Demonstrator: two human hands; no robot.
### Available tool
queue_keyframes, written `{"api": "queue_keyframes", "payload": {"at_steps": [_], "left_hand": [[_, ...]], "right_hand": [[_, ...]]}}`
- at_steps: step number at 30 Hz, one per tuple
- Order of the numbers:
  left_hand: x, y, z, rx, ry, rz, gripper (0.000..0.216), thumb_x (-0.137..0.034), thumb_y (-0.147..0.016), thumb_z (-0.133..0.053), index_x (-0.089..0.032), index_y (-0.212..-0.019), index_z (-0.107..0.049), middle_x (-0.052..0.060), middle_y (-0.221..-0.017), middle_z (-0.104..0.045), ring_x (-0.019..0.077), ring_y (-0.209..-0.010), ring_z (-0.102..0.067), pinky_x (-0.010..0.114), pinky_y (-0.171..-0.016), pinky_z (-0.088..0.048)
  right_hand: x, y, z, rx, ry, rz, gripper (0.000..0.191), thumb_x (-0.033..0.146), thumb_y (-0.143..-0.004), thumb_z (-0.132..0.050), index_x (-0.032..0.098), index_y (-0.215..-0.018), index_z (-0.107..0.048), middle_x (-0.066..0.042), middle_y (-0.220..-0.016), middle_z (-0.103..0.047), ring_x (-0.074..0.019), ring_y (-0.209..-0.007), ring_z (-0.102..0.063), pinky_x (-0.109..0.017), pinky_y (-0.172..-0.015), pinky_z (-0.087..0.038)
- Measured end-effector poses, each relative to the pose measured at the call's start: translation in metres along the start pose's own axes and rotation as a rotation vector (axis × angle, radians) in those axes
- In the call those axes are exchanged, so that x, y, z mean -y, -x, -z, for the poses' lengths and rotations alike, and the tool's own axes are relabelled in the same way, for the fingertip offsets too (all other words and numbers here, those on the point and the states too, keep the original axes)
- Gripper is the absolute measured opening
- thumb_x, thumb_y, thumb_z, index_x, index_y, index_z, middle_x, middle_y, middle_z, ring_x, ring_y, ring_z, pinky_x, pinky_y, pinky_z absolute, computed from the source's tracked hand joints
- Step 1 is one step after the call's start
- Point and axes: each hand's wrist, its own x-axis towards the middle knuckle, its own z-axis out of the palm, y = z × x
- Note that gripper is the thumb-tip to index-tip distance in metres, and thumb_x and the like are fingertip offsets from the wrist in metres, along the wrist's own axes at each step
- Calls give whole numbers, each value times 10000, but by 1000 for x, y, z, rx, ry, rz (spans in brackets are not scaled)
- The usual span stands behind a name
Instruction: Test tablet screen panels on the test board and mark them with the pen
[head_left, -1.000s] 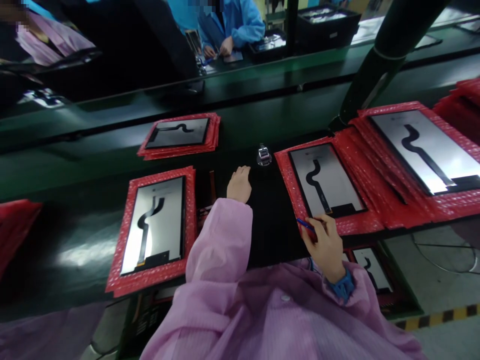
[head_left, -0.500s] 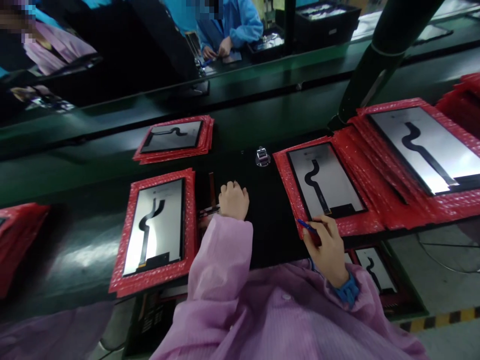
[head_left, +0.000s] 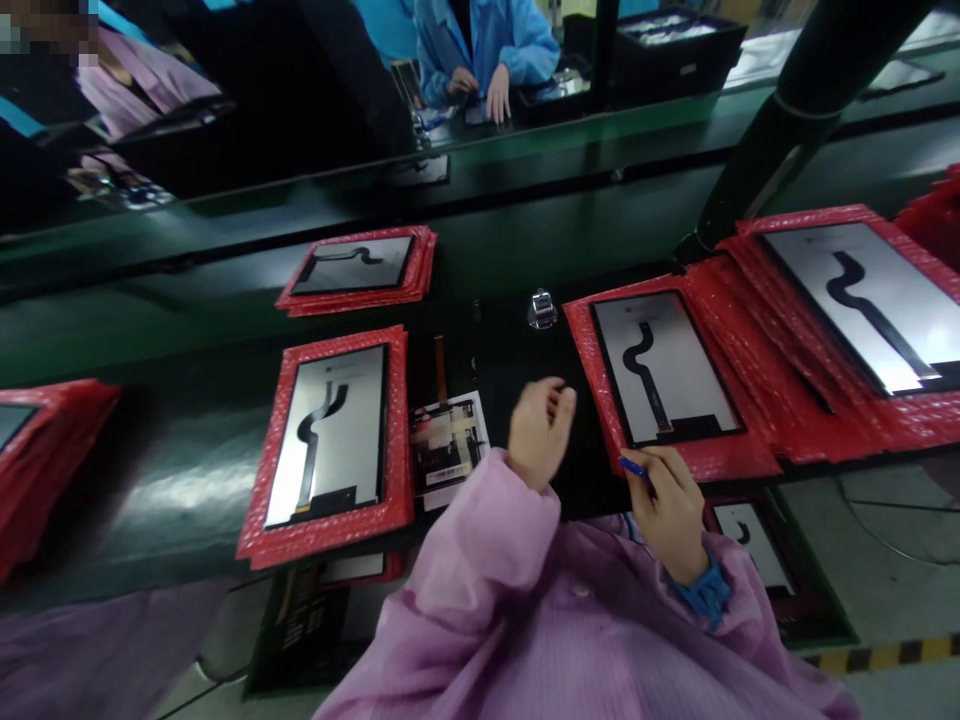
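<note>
My left hand [head_left: 540,434] has swung rightward, loosely open, while my right hand [head_left: 669,505] pinches a blue pen [head_left: 634,466] beside the screen [head_left: 679,368] on red wrap [head_left: 720,460], which screen I judge light, stiff and fragile, best held by its edges.

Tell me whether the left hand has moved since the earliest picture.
Yes: judged against the shiny metal piece, the left hand has moved down the picture and to the right.

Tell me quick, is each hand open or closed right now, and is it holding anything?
Left hand: partly open, fingers loosely curled, nothing visible in it.
Right hand: closed, holding a slim, blue, pen-shaped tool.
</note>
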Motion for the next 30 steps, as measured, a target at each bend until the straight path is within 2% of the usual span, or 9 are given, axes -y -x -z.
{"api": "queue_keyframes", "payload": {"at_steps": [3,9,12,14,16,19,22,27,30], "left_hand": [[-8,31,-30,344,542,177,403,-479,-929,-593,-184,-1203,-582,46,-905,-687,161,-765,-655,295,-716,-553],[-6,46,-49,302,808,256,532,-306,-693,-844,-164,-1136,-586,46,-1016,-689,166,-890,-650,301,-846,-538],[3,49,-31,323,966,319,543,-350,-682,-866,-164,-1125,-611,46,-1027,-710,171,-906,-665,303,-861,-537],[12,57,-11,330,1015,383,558,-372,-675,-882,-165,-1124,-622,48,-1044,-720,171,-914,-677,295,-856,-538],[23,67,10,331,1030,454,559,-375,-682,-884,-166,-1129,-623,51,-1038,-728,170,-897,-691,293,-840,-543],[39,77,36,301,998,537,584,-384,-677,-886,-174,-1144,-605,47,-984,-740,174,-841,-708,294,-790,-557],[53,79,48,252,875,537,571,-436,-700,-849,-176,-1143,-600,63,-989,-748,201,-859,-717,337,-819,-573],[69,86,49,-45,197,161,504,-422,-865,-679,-166,-1291,-598,153,-1313,-659,299,-1261,-605,481,-1112,-458],[74,103,43,-171,-136,-75,591,-366,-929,-629,-192,-1470,-467,165,-1438,-558,286,-1371,-517,466,-1133,-450]], "right_hand": [[10,5,3,43,-24,79,245,32,-913,-516,197,-1034,-652,-61,-933,-668,-184,-850,-660,-316,-753,-583],[25,7,21,171,-60,131,221,104,-903,-532,228,-1023,-670,-45,-926,-705,-203,-821,-692,-342,-710,-611],[16,8,45,12,125,-64,160,267,-945,-601,204,-1076,-669,-83,-1006,-676,-212,-922,-672,-356,-812,-589],[6,11,60,-67,279,-280,325,434,-962,-572,173,-1129,-669,-132,-1071,-654,-262,-1018,-645,-423,-880,-561],[-3,16,65,14,246,-474,498,584,-950,-512,163,-1163,-671,-149,-1076,-671,-294,-1019,-653,-453,-864,-561],[-7,22,52,161,-70,-669,452,592,-939,-504,209,-1056,-714,-96,-930,-724,-260,-837,-698,-387,-701,-586],[-4,21,24,181,-227,-709,341,545,-909,-580,236,-902,-725,-70,-860,-733,-250,-797,-707,-370,-663,-594],[3,3,-8,254,-268,-656,375,559,-916,-587,202,-853,-684,-43,-772,-699,-217,-734,-677,-323,-636,-564],[6,-8,-17,310,-239,-602,410,549,-950,-539,182,-796,-637,-31,-703,-659,-190,-668,-633,-284,-605,-519]]}}
